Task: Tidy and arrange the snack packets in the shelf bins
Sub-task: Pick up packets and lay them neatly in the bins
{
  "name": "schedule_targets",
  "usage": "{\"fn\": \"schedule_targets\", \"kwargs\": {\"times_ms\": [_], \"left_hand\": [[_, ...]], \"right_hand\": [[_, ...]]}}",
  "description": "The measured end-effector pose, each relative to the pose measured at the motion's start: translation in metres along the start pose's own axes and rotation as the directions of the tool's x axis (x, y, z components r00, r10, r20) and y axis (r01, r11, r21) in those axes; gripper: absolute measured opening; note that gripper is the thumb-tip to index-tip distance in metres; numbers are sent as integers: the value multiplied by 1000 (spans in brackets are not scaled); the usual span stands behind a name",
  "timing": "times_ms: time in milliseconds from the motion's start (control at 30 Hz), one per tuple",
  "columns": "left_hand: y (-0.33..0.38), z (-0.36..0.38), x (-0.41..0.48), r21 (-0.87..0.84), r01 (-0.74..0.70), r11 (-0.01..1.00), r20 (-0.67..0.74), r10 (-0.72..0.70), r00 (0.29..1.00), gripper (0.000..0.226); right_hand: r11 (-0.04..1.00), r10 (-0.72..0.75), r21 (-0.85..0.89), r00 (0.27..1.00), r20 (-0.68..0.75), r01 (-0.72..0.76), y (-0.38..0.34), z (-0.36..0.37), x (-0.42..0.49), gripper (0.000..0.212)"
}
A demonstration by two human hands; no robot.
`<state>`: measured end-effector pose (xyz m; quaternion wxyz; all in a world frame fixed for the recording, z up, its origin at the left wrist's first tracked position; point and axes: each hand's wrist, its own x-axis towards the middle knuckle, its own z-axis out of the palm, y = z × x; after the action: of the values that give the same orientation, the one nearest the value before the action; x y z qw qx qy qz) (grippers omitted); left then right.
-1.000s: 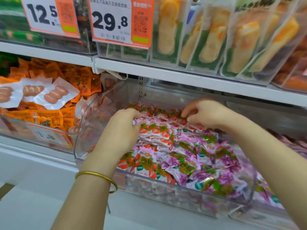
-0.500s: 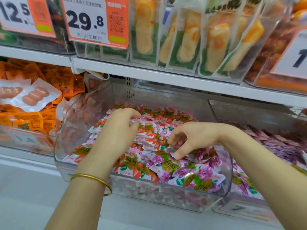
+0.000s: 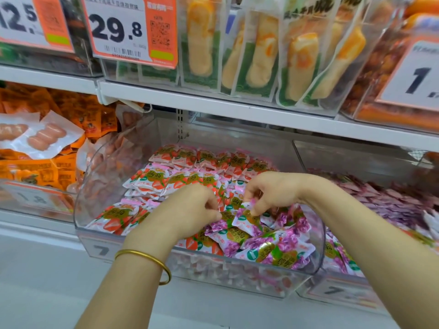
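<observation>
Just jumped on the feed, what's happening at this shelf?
A person is tidying the clear bin. The right hand pinches a purple packet at mid-pile; the left hand curls beside it, grip unclear. The left and back hold red strawberry packets, the front right purple packets.

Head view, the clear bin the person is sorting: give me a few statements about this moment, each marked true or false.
1. The left hand and right hand are both over the clear bin. True.
2. The gold bangle is on the right wrist. False: it is on the left wrist.
3. The red packets lie mostly at the bin's left and back, the purple packets at its front right. True.
4. The price tag above the bin reads 19.8. False: it reads 29.8.
5. The right hand pinches a purple packet. True.
</observation>
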<state>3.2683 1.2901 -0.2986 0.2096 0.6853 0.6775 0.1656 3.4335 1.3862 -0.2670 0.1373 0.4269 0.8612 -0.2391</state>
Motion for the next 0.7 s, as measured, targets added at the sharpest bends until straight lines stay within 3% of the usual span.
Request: {"fn": "schedule_targets", "kwargs": {"times_ms": [67, 167, 267, 433, 600, 700], "left_hand": [[1, 6, 1, 113, 22, 993, 44, -27, 999, 30], [6, 7, -2, 224, 15, 974, 58, -29, 998, 34], [6, 7, -2, 196, 45, 979, 53, -57, 997, 37], [9, 5, -2, 184, 80, 980, -3, -81, 997, 53], [20, -3, -8, -225, 42, 973, -131, -73, 989, 22], [35, -4, -10, -589, -2, 808, -123, -88, 989, 16]], "right_hand": [[998, -44, 36, 996, -80, 47, 3, 0, -4, 19], [969, -125, 179, 963, -238, 170, 8, -2, -14, 18], [910, -179, 280, 900, -397, 305, 9, 0, -23, 15], [739, -45, 552, 845, -533, 387, 11, 5, -42, 6], [612, 28, 660, 822, -569, 436, 11, 14, -52, 15], [544, 46, 692, 806, -590, 475, 12, 17, -60, 20]]}}
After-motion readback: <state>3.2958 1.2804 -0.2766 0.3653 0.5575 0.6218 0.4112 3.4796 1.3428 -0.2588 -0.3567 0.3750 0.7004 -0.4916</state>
